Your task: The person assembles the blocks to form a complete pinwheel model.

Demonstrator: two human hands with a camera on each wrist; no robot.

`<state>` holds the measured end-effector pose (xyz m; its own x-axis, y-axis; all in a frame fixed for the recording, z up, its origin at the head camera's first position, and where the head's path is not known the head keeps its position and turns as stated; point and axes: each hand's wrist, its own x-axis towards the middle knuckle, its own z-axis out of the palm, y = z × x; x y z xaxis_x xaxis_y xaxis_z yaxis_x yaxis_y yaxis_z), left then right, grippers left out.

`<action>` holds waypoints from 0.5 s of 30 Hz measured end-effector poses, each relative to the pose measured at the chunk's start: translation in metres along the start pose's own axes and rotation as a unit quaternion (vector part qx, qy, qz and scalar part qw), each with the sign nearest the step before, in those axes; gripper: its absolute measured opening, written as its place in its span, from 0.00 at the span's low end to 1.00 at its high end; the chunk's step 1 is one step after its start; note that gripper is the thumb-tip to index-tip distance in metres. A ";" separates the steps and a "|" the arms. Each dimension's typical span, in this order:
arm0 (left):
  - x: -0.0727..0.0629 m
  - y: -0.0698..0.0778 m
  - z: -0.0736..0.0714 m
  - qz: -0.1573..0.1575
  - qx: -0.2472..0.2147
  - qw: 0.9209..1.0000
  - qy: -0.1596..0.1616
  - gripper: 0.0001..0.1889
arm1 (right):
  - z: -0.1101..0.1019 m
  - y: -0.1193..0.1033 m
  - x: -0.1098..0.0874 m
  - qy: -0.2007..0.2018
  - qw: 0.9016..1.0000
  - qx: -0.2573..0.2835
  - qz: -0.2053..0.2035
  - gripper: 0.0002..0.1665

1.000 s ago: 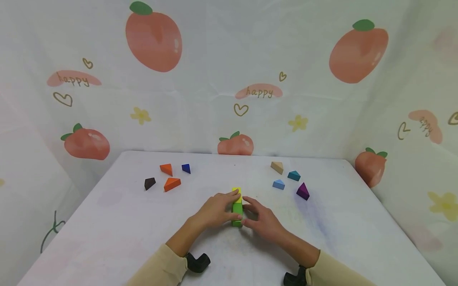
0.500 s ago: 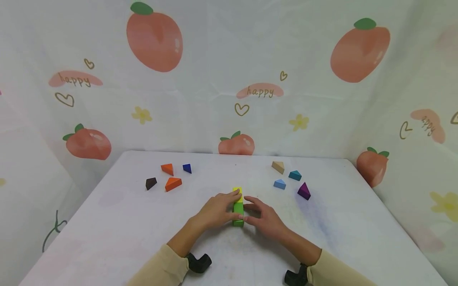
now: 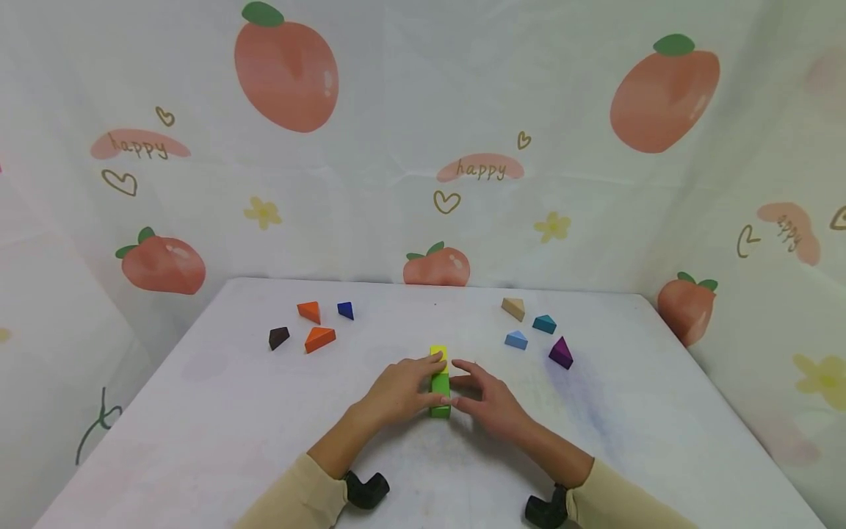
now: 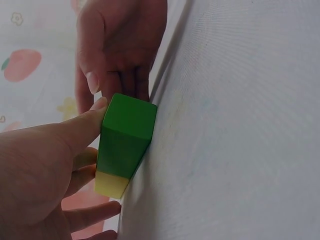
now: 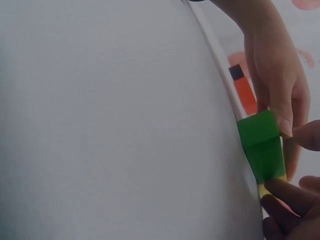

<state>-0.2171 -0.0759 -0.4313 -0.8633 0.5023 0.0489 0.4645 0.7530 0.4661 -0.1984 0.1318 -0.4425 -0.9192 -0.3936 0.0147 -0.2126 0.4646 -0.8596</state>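
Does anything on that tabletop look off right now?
Yes: a bluish smudge near the purple block, like a stain on the white tabletop. The green block and yellow block look lined up.

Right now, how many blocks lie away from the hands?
8. On the left: black block, dark blue block, far orange block, near orange block; right: tan block, teal block, light blue block, purple block. More could be hidden.

Green block [image 4: 127, 117]: smooth, evenly coloured, low sheen; wood or plastic, cannot tell. Yellow block [image 4: 111, 185]: smooth, likewise plain-faced. Tan wedge [image 3: 513, 308]: matt, bare-wood look. Purple wedge [image 3: 561, 354]: smooth, flat-faceted. Tabletop [image 3: 231, 441]: white, matt, faintly smudged. Backdrop [image 3: 390, 162]: printed cloth, matt, softly creased. Sleeves [image 3: 294, 496]: beige matt cloth. Wrist fittings [image 3: 367, 491]: black, plastic-looking.
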 end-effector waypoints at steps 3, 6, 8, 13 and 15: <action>-0.001 0.000 0.000 0.004 -0.001 1.000 0.002 0.34 | -0.002 0.000 0.002 -0.003 1.000 -0.001 -0.002 0.35; -0.002 0.000 0.000 0.005 -0.003 1.000 0.002 0.34 | -0.004 0.002 0.004 -0.007 1.000 -0.002 -0.006 0.34; -0.002 0.000 -0.001 0.006 -0.006 1.000 0.003 0.34 | -0.006 0.003 0.006 -0.009 1.000 -0.003 -0.007 0.32; -0.003 0.000 -0.002 0.005 -0.008 1.000 0.004 0.34 | -0.011 0.002 0.010 -0.015 1.000 -0.005 -0.002 0.28; -0.002 0.000 -0.001 0.005 -0.008 1.000 0.006 0.34 | -0.013 0.002 0.012 -0.016 1.000 -0.007 0.001 0.25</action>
<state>-0.2153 -0.0776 -0.4303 -0.8611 0.5044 0.0633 0.4695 0.7414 0.4795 -0.2143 0.1385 -0.4372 -0.9083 -0.4184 -0.0038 -0.2160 0.4767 -0.8521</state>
